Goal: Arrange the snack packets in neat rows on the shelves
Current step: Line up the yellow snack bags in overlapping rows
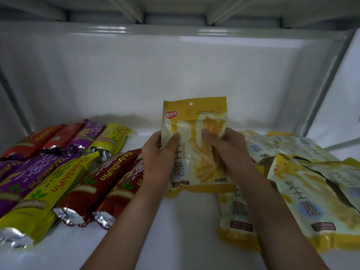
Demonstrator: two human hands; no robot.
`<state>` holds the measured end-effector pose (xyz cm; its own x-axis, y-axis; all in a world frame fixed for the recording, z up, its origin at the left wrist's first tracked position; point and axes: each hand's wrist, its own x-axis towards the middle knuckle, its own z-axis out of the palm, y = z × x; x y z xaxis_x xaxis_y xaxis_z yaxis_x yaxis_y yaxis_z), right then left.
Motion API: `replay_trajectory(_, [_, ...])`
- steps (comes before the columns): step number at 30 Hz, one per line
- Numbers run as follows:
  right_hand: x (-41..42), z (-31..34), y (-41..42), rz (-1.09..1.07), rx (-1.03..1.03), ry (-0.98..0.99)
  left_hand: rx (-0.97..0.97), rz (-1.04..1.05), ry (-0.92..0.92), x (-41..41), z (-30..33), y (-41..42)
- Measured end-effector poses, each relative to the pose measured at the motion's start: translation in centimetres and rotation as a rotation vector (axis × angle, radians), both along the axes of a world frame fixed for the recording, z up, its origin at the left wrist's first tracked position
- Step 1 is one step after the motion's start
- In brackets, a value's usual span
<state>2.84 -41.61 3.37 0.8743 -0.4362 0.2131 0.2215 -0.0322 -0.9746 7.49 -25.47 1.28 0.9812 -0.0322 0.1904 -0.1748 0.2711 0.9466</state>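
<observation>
A white shelf [181,221] with a pale back wall and a low ceiling of another shelf overhead carries everything here. Over its middle, both hands hold a yellow fries packet [196,145] upright, printed face toward the camera: the left hand [155,152] pinches its left edge, the right hand [226,149] its right edge, thumbs on the front. Left of that packet lie long cake packets [64,178] in red, purple and yellow, roughly side by side; right of it, a loose overlapping heap of matching yellow packets [303,191]. The packet looks light, soft and crinkly, probably air-puffed with brittle contents, so the flat sealed margins seem the safest hold, without squeezing. Bare shelf shows behind and below the packet; the heap crowds its right side, and the shelf's front edge is out of view.
</observation>
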Motion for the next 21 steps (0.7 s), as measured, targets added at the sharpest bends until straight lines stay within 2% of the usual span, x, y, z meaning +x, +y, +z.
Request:
replay_trajectory(7, [0.3, -1.3, 1.0, -0.004, -0.029, 0.02, 0.012, 0.004, 0.1, 0.0, -0.4, 0.9])
replay_trajectory(15, [0.2, -1.4, 1.5, 0.041, -0.018, 0.013, 0.169, 0.09, -0.039, -0.8, -0.6, 1.3])
replay_trajectory(21, [-0.3, -1.1, 1.5, 0.044, 0.03, -0.066, 0.073, 0.031, -0.051, -1.0, -0.4, 1.1])
